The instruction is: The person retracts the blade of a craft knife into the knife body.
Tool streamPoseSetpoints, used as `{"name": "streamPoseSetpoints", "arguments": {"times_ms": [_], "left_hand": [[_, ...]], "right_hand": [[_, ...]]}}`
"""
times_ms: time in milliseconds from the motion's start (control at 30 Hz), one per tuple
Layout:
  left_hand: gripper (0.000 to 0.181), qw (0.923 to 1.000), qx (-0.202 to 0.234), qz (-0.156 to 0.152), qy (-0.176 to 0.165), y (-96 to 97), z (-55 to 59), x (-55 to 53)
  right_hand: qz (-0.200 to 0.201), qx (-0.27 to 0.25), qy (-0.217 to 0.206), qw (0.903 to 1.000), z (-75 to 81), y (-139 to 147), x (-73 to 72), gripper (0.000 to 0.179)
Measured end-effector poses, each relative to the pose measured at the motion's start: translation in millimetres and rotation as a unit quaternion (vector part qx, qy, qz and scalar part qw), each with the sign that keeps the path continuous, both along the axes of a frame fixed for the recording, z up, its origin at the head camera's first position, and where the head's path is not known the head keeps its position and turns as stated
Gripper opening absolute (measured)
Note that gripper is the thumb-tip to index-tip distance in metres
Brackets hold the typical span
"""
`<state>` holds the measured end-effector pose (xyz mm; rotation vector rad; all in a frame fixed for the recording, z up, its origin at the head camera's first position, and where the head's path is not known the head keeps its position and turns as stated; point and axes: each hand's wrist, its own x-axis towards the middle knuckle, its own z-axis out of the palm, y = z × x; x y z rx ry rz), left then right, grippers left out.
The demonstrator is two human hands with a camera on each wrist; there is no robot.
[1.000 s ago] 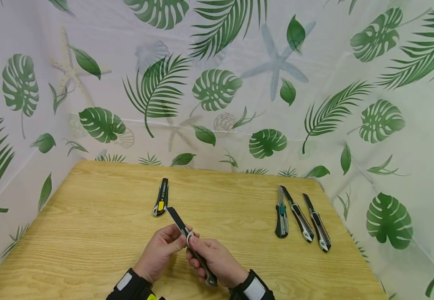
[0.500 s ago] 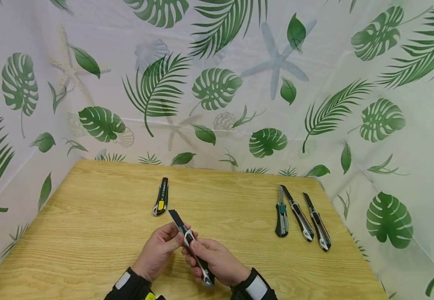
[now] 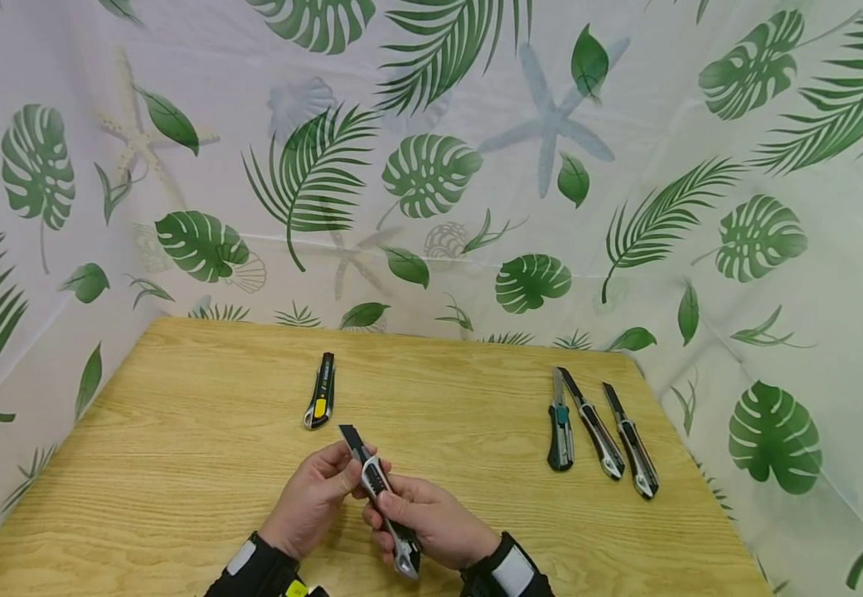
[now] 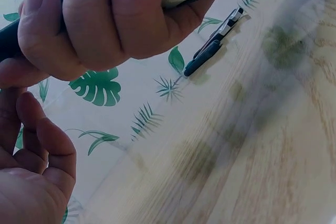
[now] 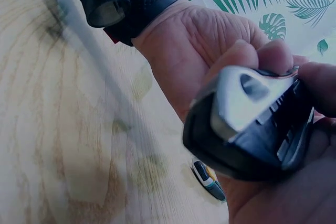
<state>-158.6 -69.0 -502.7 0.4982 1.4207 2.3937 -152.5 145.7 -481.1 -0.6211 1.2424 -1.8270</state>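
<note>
A cutter knife (image 3: 404, 547) with a black blade (image 3: 351, 435) and a silver-and-black handle slants between both hands, blade end up and left. My right hand (image 3: 442, 518) grips the handle, its thumb on the upper face. Around the front end, my left hand (image 3: 307, 497) pinches with thumb and fingers. In the right wrist view the knife's silver butt (image 5: 252, 98) with its hole faces the camera. Curled right-hand fingers (image 4: 94, 19) wrap the handle in the left wrist view. Just beyond the hands lies a black cutter knife with a yellow slider (image 3: 320, 394).
At the right of the wooden table (image 3: 177, 464) lie a green-and-black cutter knife (image 3: 560, 431) and two silver-and-black cutter knives, one leaning close beside it (image 3: 598, 431), the other farther right (image 3: 632, 448). A leaf-print cloth (image 3: 431, 249) hangs behind the table.
The held cutter knife has rolled in my hands, so its silver-trimmed face and slider track now show. Its blade tip has come slightly lower, toward me.
</note>
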Motion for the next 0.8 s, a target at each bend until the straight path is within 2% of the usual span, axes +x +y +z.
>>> {"name": "streamPoseSetpoints", "arguments": {"times_ms": [233, 467, 800], "left_hand": [[0.024, 1.0, -0.004, -0.002, -0.003, -0.6, 1.1, -0.6], [0.024, 0.9998, -0.007, -0.003, -0.018, -3.8, -1.4, -0.2], [0.025, 1.0, -0.003, -0.009, -0.002, -5.9, -0.7, -2.2]], "right_hand": [[0.015, -0.039, -0.013, 0.999, -1.9, -0.5, -0.7, 0.034], [0.024, -0.046, -0.028, 0.9983, -4.7, -2.6, 1.0, 0.036], [0.043, -0.063, -0.053, 0.9957, -2.8, 1.3, -0.2, 0.055]]}}
